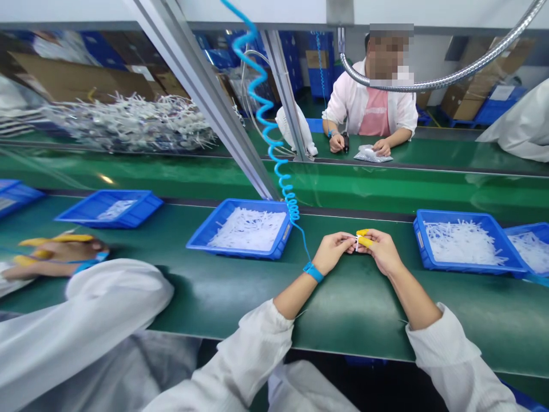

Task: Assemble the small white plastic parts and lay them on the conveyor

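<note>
Above the green work surface (pixel 253 292), my left hand (pixel 332 250) and my right hand (pixel 381 250) meet fingertip to fingertip. Between them they pinch a small white piece (pixel 356 242), mostly covered by the fingers, so its exact kind is unclear. Yellow finger cots (pixel 366 241) cover fingertips of my right hand. A blue wrist strap (pixel 313 272) circles my left wrist, tied to a coiled blue cord (pixel 274 137). Left of my hands stands a blue tray (pixel 281 239) of thin white pieces (pixel 249 230); another blue tray (pixel 422 252) with similar pieces stands to the right.
More blue trays (pixel 81 212) line the surface. At left, a co-worker's hand (pixel 64 254) with yellow finger cots works beside me. Across the green divider (pixel 364 191) sits another person (pixel 373 114). A metal post (pixel 214 103) and flexible metal hose (pixel 429 86) cross the space ahead.
</note>
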The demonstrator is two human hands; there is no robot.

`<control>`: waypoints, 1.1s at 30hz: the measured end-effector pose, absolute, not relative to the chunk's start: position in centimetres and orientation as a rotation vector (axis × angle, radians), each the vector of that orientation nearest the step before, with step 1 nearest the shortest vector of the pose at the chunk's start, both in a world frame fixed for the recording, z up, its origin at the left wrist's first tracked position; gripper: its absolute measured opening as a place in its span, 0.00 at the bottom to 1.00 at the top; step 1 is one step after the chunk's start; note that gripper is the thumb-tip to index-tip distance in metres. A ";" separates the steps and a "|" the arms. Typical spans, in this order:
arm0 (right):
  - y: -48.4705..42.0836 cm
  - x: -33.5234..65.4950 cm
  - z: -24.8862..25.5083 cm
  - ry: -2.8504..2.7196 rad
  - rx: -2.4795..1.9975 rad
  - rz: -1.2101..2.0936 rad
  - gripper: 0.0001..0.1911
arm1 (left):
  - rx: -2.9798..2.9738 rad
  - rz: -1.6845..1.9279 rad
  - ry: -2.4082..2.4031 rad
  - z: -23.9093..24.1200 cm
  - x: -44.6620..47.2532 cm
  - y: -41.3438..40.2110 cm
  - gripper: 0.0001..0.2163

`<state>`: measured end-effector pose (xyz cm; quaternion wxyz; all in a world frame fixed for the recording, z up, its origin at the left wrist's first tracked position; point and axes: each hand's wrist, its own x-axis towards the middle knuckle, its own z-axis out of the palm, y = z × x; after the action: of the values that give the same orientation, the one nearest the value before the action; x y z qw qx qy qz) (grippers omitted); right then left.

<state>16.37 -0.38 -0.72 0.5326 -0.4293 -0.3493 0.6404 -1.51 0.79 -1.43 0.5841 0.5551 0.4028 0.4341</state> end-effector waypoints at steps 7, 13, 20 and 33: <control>-0.6 16.8 -1.0 -0.952 -1.091 1.470 0.20 | 1.290 0.991 0.951 -2.0 -1.5 0.9 0.15; -0.7 17.0 -1.1 -0.976 -1.116 1.488 0.20 | 1.262 0.981 0.966 -2.5 -1.3 0.9 0.14; -0.6 16.9 -1.0 -0.914 -1.144 1.462 0.20 | 1.189 0.979 0.933 -2.2 -1.4 1.1 0.16; -0.7 16.8 -1.3 -0.968 -1.107 1.428 0.19 | 1.129 0.885 0.914 -2.1 -1.9 1.4 0.21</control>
<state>16.85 -0.70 -1.32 0.5192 -0.4616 -0.4036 0.5953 -1.94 1.44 -2.10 0.6597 0.4988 0.4039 0.3910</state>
